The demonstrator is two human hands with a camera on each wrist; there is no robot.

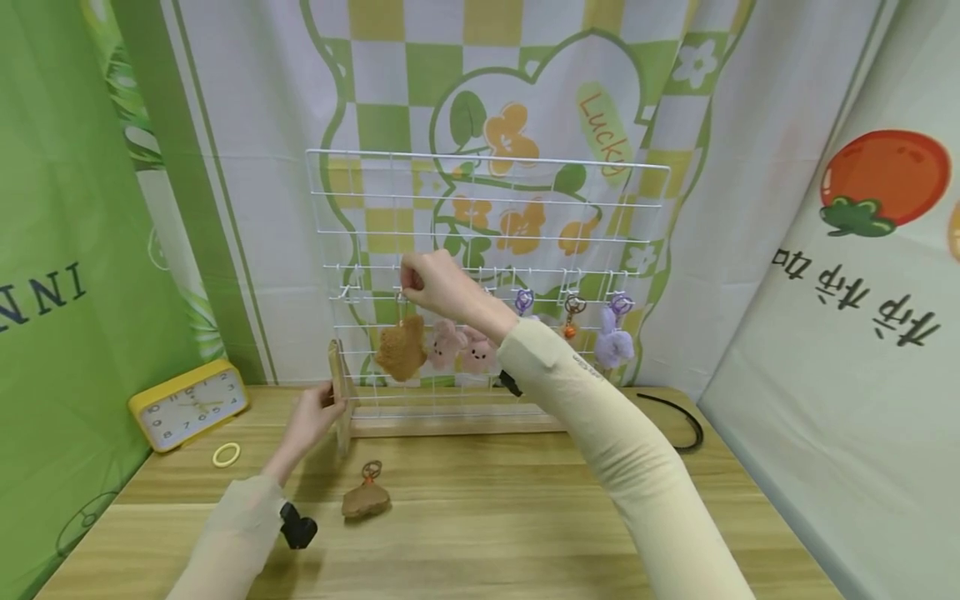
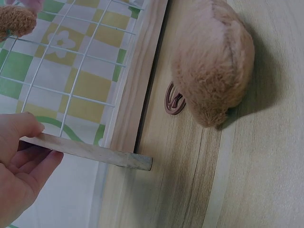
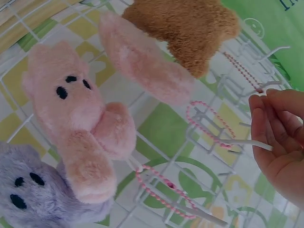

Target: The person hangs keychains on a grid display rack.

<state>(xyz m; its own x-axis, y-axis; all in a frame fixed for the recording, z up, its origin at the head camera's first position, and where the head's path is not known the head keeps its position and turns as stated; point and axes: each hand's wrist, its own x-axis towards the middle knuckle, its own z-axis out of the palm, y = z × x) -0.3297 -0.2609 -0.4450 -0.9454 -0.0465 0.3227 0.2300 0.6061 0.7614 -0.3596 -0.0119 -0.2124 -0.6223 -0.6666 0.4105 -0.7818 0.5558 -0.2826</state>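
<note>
My left hand [image 1: 315, 415] grips the upright wooden end support [image 2: 90, 153] of a white wire grid rack [image 1: 487, 156], thumb on one face and fingers on the other. Up at the row of hooks, my right hand [image 1: 438, 279] pinches the bead chain [image 3: 242, 71] of a brown plush keychain [image 1: 402, 348] between thumb and fingertips, right at a hook tip. That plush hangs against the grid. Beside it dangle pink plush keychains [image 3: 71, 95]. A second brown plush keychain [image 2: 213, 61] lies on the table in front of the rack, its brown ring [image 2: 175, 99] showing.
Purple plush keychains [image 1: 615, 340] and a small orange charm [image 1: 570, 331] hang farther right on the grid. A yellow clock [image 1: 191, 404] and a yellow ring [image 1: 226, 454] are at the table's left. A black curved strip [image 1: 686, 419] lies at the right. Curtains surround the table.
</note>
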